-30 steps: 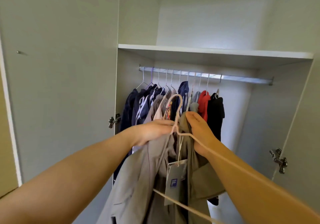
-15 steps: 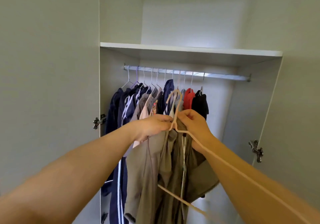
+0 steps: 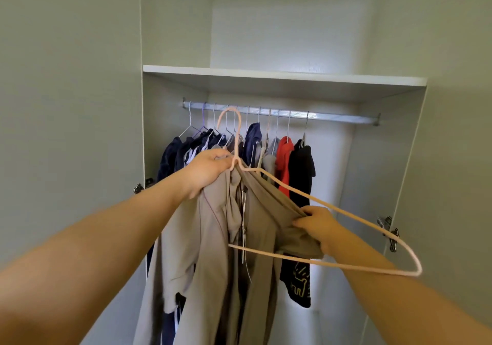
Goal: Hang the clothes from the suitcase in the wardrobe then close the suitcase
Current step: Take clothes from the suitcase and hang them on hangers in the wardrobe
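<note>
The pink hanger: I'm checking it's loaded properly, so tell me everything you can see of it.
The pink hanger is thin, looks like coated wire, and is tilted, one arm bare. The left hand grips its neck; the beige garment hangs bunched there, its fabric pinched by the right hand. Its hook is held up before the rail, apparently not on it yet.

- The khaki garment (image 3: 218, 238) hangs in long folds below the left grip (image 3: 210, 170), which bunches its collar. One fold stretches out to the right grip (image 3: 316, 224), which pinches it.
- The pink hanger (image 3: 346, 216) is thin. Its neck is held in the left grip and its hook stands upright above it. One bare arm slopes past the right grip, and the bottom bar passes beneath it.
- The wardrobe (image 3: 266, 74) stands open beyond both grips.
- The hung clothes (image 3: 302, 163), navy, grey, red and black, crowd the rail (image 3: 332, 117) behind the left grip.
</note>
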`<action>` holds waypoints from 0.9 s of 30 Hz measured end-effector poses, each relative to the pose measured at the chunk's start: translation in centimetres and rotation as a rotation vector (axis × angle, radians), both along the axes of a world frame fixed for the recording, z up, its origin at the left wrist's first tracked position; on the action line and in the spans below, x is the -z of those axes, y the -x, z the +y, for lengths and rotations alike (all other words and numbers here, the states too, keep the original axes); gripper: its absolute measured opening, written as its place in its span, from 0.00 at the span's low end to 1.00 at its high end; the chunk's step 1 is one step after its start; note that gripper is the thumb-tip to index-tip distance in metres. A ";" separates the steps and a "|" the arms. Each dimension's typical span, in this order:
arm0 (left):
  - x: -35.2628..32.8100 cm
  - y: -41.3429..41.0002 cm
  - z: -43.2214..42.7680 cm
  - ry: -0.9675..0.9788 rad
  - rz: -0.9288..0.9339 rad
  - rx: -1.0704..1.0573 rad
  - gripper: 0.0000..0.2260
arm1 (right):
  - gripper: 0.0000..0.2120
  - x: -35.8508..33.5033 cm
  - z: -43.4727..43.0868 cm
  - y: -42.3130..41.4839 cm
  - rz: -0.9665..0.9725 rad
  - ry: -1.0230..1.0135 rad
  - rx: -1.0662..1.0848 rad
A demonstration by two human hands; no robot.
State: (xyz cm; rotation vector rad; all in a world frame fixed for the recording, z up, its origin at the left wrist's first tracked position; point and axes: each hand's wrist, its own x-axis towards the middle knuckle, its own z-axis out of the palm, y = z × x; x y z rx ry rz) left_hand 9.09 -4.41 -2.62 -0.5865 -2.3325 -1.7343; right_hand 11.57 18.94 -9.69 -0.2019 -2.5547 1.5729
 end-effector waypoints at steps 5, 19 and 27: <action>0.6 0.5 -1.6 0.059 -0.021 -0.065 0.09 | 0.09 -0.8 -0.1 1.1 0.023 0.477 0.099; 4.2 1.9 -5.5 0.416 0.068 -0.701 0.13 | 0.12 -0.7 2.9 1.4 0.012 0.438 0.287; 4.3 1.3 -0.3 0.463 0.084 -0.508 0.13 | 0.10 -3.2 -1.0 0.7 0.067 0.638 0.155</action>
